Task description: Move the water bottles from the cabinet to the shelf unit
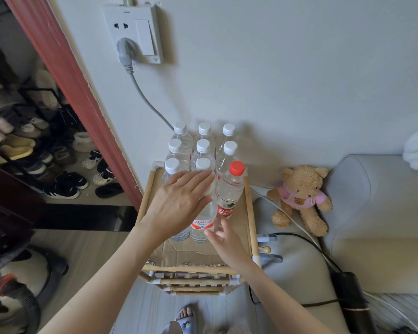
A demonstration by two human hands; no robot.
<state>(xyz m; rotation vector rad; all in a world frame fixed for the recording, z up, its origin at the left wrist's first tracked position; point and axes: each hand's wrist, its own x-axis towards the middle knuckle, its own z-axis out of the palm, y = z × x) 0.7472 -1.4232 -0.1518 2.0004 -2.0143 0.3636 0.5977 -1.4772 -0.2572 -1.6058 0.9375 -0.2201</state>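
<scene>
The one camera sits on my head, looking forward and steeply down along my arms at the top of the wooden shelf unit (250,213) close below me. It faces the white wall (287,68), with the floor and my sandalled foot (185,315) at the bottom edge.

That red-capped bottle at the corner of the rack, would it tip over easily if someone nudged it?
Probably somewhat. The red-capped bottle is tall and narrow, so a push near the cap could topple it. It looks full of water, so likely heavy enough to resist light bumps. It stands near the wooden shelf unit's right rail, so it might fall off.
</scene>
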